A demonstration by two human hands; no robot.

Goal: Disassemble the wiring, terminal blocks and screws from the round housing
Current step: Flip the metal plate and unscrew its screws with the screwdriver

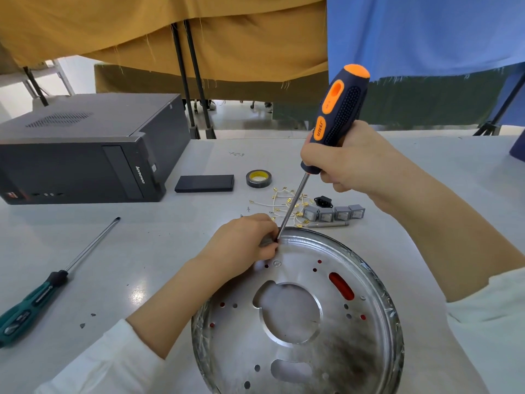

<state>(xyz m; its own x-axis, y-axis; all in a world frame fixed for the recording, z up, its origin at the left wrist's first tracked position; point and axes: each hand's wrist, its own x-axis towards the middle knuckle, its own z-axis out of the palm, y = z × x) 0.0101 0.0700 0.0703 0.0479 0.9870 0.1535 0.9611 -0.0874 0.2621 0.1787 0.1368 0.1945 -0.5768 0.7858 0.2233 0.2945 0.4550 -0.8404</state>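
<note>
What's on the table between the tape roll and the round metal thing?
In the head view, loose white wires with gold ends lie between the tape roll and the housing.

One head-worn wide-angle camera looks forward and steeply down from just above the pale grey surface [170, 251]. It sits close: the round silver metal housing [369, 280] fills the frame toward 5 o'clock, the dark grey computer case [85, 143] lies at 10 o'clock, and hanging mustard-yellow cloth [170, 32] spans 12 o'clock.
</note>
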